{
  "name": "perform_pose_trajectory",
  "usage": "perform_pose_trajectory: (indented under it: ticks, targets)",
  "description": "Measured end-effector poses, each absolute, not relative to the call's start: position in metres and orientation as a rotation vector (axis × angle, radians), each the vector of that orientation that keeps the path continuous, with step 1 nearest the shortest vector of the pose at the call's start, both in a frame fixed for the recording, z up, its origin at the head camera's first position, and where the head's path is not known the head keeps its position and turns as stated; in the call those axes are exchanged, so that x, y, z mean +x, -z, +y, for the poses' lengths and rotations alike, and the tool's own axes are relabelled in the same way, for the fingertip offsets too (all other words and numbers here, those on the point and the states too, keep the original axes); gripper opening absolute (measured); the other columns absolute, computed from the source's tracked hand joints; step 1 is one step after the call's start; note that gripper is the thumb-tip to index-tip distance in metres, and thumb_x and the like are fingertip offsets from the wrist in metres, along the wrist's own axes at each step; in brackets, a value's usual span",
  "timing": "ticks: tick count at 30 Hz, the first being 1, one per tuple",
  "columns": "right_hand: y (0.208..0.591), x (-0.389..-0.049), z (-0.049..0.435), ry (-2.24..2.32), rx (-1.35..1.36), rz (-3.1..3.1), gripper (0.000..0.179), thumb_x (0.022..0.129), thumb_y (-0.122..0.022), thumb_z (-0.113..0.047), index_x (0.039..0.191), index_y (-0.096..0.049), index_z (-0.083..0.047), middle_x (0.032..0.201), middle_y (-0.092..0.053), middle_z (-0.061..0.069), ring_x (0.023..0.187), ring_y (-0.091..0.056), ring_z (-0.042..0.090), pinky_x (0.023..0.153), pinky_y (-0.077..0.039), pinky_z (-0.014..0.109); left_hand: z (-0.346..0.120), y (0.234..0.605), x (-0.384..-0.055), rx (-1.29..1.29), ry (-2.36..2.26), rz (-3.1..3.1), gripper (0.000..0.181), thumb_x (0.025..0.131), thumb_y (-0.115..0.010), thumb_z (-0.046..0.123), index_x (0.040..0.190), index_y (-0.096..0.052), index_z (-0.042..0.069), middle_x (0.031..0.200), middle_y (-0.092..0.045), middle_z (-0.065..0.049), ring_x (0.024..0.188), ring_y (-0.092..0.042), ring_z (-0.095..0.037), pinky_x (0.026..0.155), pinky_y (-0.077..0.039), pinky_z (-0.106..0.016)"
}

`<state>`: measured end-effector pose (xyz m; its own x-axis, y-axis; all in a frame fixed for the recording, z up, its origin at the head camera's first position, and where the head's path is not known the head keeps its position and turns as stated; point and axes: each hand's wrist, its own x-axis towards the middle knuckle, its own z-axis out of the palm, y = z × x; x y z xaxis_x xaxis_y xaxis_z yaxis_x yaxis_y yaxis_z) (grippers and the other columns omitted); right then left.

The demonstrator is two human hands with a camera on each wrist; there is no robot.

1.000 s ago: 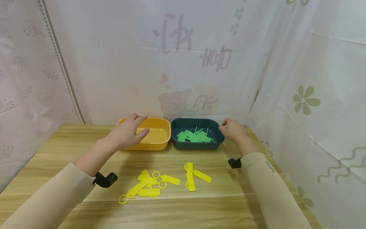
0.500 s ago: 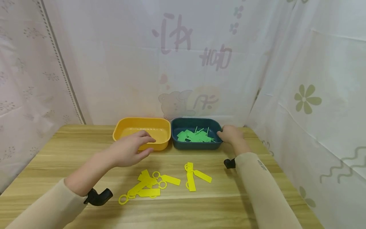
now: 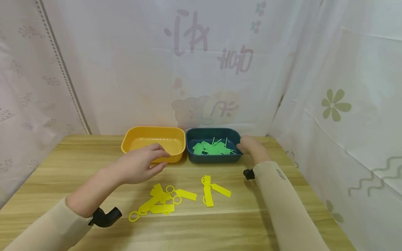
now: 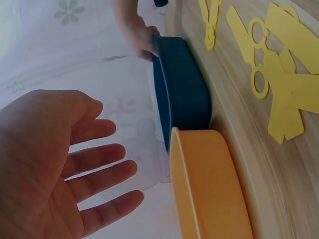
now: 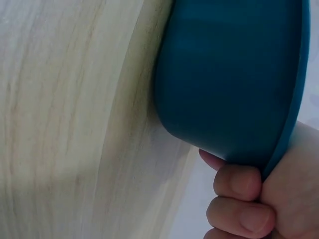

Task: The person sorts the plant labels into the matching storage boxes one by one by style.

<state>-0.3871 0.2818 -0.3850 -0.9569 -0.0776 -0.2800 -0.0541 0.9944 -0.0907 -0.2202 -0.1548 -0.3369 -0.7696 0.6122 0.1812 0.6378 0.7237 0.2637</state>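
My right hand [image 3: 251,148] grips the right end of a dark teal tub [image 3: 215,159]. In the right wrist view its fingers [image 5: 239,181] curl under the tub's rim, with part of the hand on the rim's other side. A heap of green plastic tags [image 3: 211,148] lies in that tub. Left of it, side by side, stands a yellow tub [image 3: 174,159]. My left hand [image 3: 141,164] hovers before the yellow tub's front, fingers loosely spread and holding nothing; the left wrist view shows its bare palm.
Yellow ring-ended tags lie on the wooden table [image 3: 220,230] nearer me: a larger overlapping pile [image 3: 161,198] on the left and a smaller group [image 3: 208,191] on the right. A printed curtain [image 3: 135,69] hangs behind the tubs and along both sides.
My left hand has drawn back from over the yellow tub toward me, uncovering its left end. My right hand has moved slightly left, further onto the teal tub's end. The tags lie as before.
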Motion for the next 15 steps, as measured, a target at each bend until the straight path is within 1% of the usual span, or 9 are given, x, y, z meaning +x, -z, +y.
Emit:
perform_pose_trajectory:
  ticks: [2,6,11,15]
  targets:
    - [0.3831,-0.3864,0.2793,0.121,-0.071,2.848,0.047,0.116,-0.046,-0.026,0.143,-0.061,0.009,0.156,-0.057,0.032,0.146,-0.054,0.051,0.119,-0.044,0.069,-0.1542,0.3351,-0.2193,-1.039,0.478,-2.839,0.032,0.11,-0.067,0.031,0.137,-0.075,0.015,0.13,-0.071,-0.004,0.106,-0.071,-0.017,0.095,-0.063,-0.042]
    - [0.384,-0.3851,0.2779,0.092,-0.046,2.85,0.046,0.115,-0.046,-0.026,0.141,-0.063,0.008,0.155,-0.059,0.03,0.143,-0.057,0.049,0.118,-0.046,0.069,-0.1534,0.3327,-0.2173,-1.049,0.472,-2.839,0.032,0.11,-0.068,0.031,0.136,-0.075,0.015,0.129,-0.071,-0.004,0.105,-0.071,-0.017,0.095,-0.063,-0.042]
    - [0.385,-0.3841,0.2762,0.078,-0.039,2.851,0.046,0.114,-0.045,-0.025,0.142,-0.063,0.007,0.154,-0.059,0.029,0.137,-0.06,0.045,0.117,-0.047,0.066,-0.1543,0.3322,-0.215,-1.049,0.477,-2.841,0.031,0.109,-0.069,0.03,0.135,-0.076,0.015,0.128,-0.071,-0.003,0.105,-0.071,-0.016,0.095,-0.063,-0.041]
    - [0.3828,-0.3837,0.2733,0.073,-0.046,2.85,0.046,0.114,-0.045,-0.024,0.142,-0.063,0.007,0.155,-0.059,0.029,0.138,-0.06,0.044,0.119,-0.046,0.064,-0.1549,0.3326,-0.2139,-1.057,0.469,-2.846,0.031,0.109,-0.069,0.03,0.135,-0.076,0.014,0.127,-0.071,-0.003,0.105,-0.071,-0.016,0.096,-0.063,-0.042]
